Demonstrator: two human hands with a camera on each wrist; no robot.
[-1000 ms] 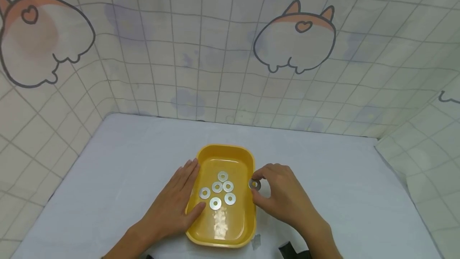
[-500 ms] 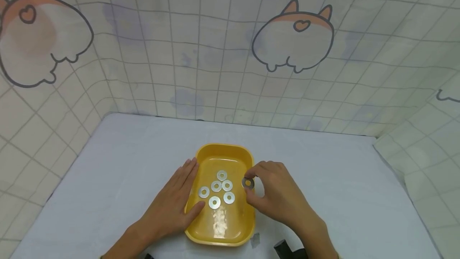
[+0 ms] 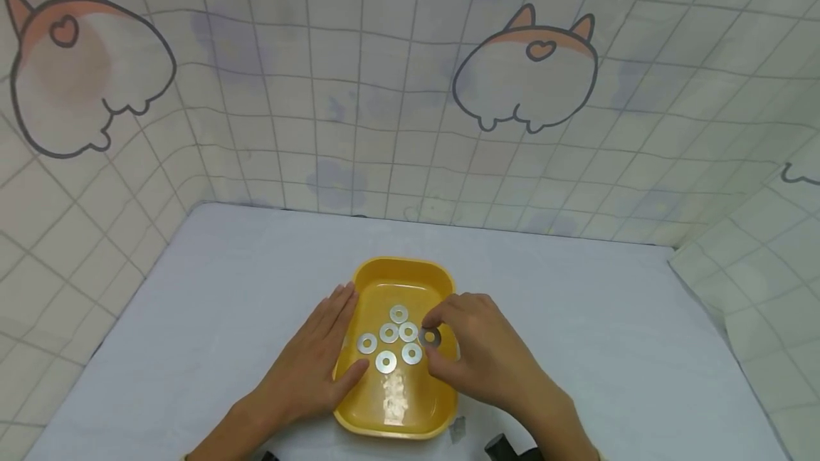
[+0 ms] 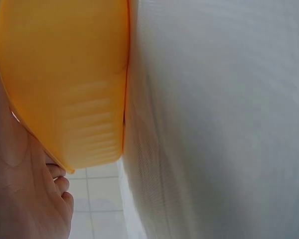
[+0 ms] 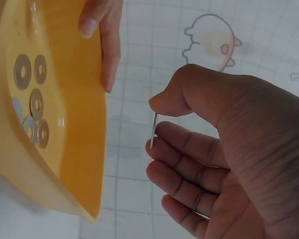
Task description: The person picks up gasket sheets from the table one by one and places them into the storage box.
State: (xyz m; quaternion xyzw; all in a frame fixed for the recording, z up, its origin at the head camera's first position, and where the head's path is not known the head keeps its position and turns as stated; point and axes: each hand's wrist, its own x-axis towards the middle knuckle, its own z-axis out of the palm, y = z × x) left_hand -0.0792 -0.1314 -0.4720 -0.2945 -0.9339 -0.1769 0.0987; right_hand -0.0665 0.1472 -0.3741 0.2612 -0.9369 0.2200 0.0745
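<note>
A yellow plastic tray [image 3: 400, 269] sits on the white table, and several metal washers [image 3: 388, 334] lie flat in its middle. My right hand [image 3: 477, 358] reaches over the tray's right side and pinches one more washer [image 3: 430, 337] between thumb and forefinger, just right of the cluster. In the right wrist view that washer [image 5: 153, 130] shows edge-on between my thumb and fingers, beside the tray [image 5: 82, 149]. My left hand [image 3: 314, 368] lies flat against the tray's left wall, fingers straight, thumb on the rim. The left wrist view shows the tray's outer wall [image 4: 74, 84] and my palm [image 4: 20, 199].
The white table [image 3: 608, 333] stretches out on both sides of the tray. Tiled cloth walls with cartoon prints [image 3: 525, 70] close in the back and sides. A small dark object [image 3: 500, 447] lies at the table's front edge near my right wrist.
My right hand has carried the pinched washer leftward, from over the tray's right rim to inside the tray beside the cluster. My left hand has stayed on the tray's left side.
</note>
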